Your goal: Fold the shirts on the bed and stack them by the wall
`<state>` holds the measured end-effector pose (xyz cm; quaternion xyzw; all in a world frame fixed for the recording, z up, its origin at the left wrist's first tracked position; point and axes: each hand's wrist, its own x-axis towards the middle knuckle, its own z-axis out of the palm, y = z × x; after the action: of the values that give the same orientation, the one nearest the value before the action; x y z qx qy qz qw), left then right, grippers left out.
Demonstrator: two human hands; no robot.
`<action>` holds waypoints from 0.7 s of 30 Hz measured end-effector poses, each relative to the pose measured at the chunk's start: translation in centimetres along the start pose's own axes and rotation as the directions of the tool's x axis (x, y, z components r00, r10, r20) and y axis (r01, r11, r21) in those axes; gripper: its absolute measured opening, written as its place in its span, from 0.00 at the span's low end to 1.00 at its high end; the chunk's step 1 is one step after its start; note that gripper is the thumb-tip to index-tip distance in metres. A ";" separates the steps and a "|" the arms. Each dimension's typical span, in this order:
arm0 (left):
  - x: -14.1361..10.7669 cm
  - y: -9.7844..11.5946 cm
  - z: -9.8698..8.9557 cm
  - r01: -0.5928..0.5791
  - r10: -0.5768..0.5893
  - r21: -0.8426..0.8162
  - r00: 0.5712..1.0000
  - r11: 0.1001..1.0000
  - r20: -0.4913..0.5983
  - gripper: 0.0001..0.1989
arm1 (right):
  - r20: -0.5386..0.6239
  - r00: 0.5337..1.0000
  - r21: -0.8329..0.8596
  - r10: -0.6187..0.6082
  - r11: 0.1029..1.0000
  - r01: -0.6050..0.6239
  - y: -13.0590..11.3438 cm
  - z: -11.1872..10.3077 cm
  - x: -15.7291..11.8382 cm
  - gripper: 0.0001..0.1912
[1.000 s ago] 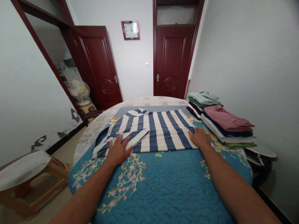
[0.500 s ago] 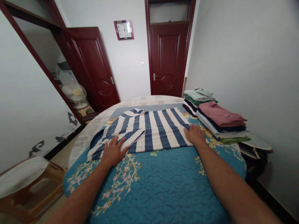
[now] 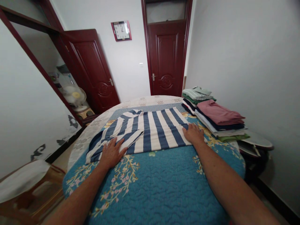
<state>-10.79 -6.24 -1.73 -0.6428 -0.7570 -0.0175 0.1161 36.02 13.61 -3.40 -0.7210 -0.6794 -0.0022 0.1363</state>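
Note:
A blue-and-white striped shirt (image 3: 152, 129) lies spread sideways on the teal floral quilted cloth (image 3: 159, 184) that covers the table. Its collar end is at the left and its hem at the right. My left hand (image 3: 112, 153) rests flat with fingers apart on the near sleeve. At the hem's right corner, my right hand (image 3: 194, 133) lies over the fabric, its fingers stretched forward and touching the striped cloth. Neither hand grips anything.
Folded clothes stand in two stacks at the right: a pink garment (image 3: 220, 112) tops the nearer one, a pale green striped shirt (image 3: 197, 92) the farther. A wooden stool (image 3: 30, 181) is at lower left. Dark red doors (image 3: 167, 56), a wall clock (image 3: 121, 30) and a fan (image 3: 74, 95) are beyond.
The view has shifted slightly, so everything sits a little differently in the frame. Both hands stay on the striped shirt, which looks unchanged.

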 end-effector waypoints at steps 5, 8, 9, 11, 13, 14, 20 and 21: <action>0.1 -0.2 0.1 -0.009 0.009 -0.002 1.000 1.000 -0.010 0.32 | 0.009 1.000 0.015 0.000 1.000 0.000 0.0 0.0 -0.1 0.39; 0.1 -0.2 0.2 -0.009 0.009 -0.007 1.000 1.000 -0.019 0.32 | 0.024 1.000 0.011 0.007 1.000 -0.007 -0.1 0.0 0.0 0.39; 0.1 -0.2 0.1 -0.008 0.008 -0.009 1.000 1.000 -0.021 0.32 | 0.030 0.999 0.007 0.011 1.000 -0.011 0.0 0.0 0.0 0.39; 0.0 -0.2 0.1 -0.007 0.007 -0.016 1.000 1.000 -0.025 0.32 | 0.031 0.999 -0.002 0.009 1.000 -0.009 0.0 0.1 0.1 0.39; -0.1 -0.1 0.0 -0.004 0.003 -0.026 1.000 1.000 -0.027 0.32 | 0.017 1.000 -0.013 0.001 1.000 -0.001 0.1 0.2 0.1 0.39; -0.1 0.0 0.0 -0.002 0.001 -0.030 1.000 1.000 -0.025 0.32 | 0.011 1.000 -0.017 -0.003 1.000 0.003 0.2 0.3 0.2 0.39; -0.3 0.0 -0.5 0.002 -0.003 -0.080 1.000 0.997 -0.021 0.31 | 0.004 0.999 -0.027 -0.031 0.999 0.032 1.0 1.4 0.6 0.39; -0.1 -0.2 -0.8 -0.009 0.007 -0.109 1.000 0.994 -0.023 0.30 | 0.003 0.999 -0.027 -0.039 0.999 0.039 1.2 1.6 0.6 0.38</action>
<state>-10.88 -6.49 -0.98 -0.6510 -0.7509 -0.0654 0.0895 36.93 14.50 -5.08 -0.7096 -0.6932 -0.0131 0.1257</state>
